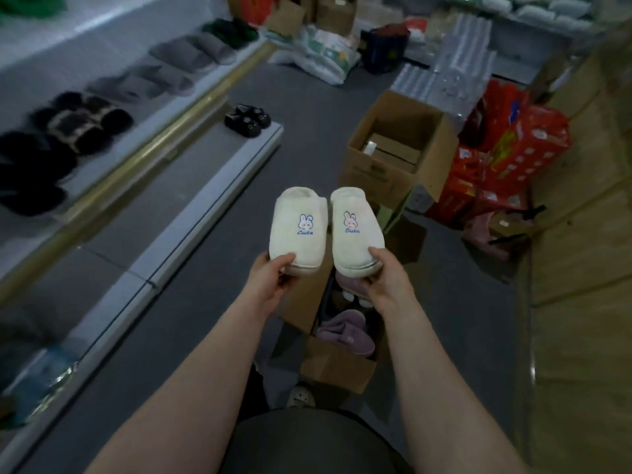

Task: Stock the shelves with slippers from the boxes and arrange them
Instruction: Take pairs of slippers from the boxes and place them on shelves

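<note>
Slippers, cream pair, held up mid-air over the aisle floor point(212, 302), one per hand, side by side and nearly touching. Left slipper point(297, 230) and right slipper point(355, 230) are the same: closed rounded toe, soft fleecy upper, pale sole edge showing at the near end. Each has an embroidered rabbit face with "Cute" in blue script under it. Toe ends point at the person, openings face away. Left hand point(270, 278) pinches the left toe, thumb on top, fingers under. Right hand point(390, 278) does the same on the right toe. Hands are apart, each clamped on its own slipper. Directly below is an open cardboard box point(337, 367) on the floor with purple plush slippers point(345, 333) inside. Further back a second open cardboard box point(383, 172) holds flat brown packs; its print is too small to read. Left side has a grey lower shelf point(191, 186) with one small black pair point(248, 119) at its far end. The upper shelf point(109, 159) has a brass-coloured front strip and carries black furry slippers point(82, 124), grey felt-like slippers point(174, 68) and a dark green pair point(232, 32), all blurred. Right side has red printed packages point(506, 155), text illegible, and stacked clear plastic-wrapped packs point(455, 73).
</note>
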`<state>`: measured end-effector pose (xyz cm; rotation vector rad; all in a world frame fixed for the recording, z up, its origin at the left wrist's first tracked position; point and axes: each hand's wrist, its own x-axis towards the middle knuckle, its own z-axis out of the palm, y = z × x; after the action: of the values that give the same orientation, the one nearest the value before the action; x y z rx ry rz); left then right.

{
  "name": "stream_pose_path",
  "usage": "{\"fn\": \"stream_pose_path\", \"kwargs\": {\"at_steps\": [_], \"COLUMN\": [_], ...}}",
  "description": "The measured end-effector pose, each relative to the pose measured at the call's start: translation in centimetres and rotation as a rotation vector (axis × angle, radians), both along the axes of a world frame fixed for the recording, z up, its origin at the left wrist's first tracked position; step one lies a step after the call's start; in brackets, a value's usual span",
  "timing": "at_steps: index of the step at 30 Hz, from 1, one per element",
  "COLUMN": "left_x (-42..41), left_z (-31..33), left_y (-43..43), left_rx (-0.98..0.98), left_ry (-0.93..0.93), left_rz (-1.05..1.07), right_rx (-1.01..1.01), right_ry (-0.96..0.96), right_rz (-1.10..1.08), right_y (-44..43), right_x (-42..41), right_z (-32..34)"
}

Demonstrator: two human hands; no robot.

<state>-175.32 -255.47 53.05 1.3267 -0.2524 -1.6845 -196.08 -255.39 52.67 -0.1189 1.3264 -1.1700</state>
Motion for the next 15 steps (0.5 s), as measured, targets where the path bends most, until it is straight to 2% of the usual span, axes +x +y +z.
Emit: {"fn": "stream_pose_path", "kwargs": {"at_steps": [7,15], "left_x": [5.8,14.7], "left_z": [1.3,2.1], "left_y": [5.1,10.4], "left_rx": [-0.049,-0.065], "left_ry": [0.023,0.055], "left_rz": [0.213,0.341], "right_rx": [-0.059,-0.111], "right_ry": [-0.008,0.028], "right_rz": [0.175,0.302], "right_y": [1.4,3.8], "right_x": [6.5,15.8], "right_z": [1.7,3.0]}}
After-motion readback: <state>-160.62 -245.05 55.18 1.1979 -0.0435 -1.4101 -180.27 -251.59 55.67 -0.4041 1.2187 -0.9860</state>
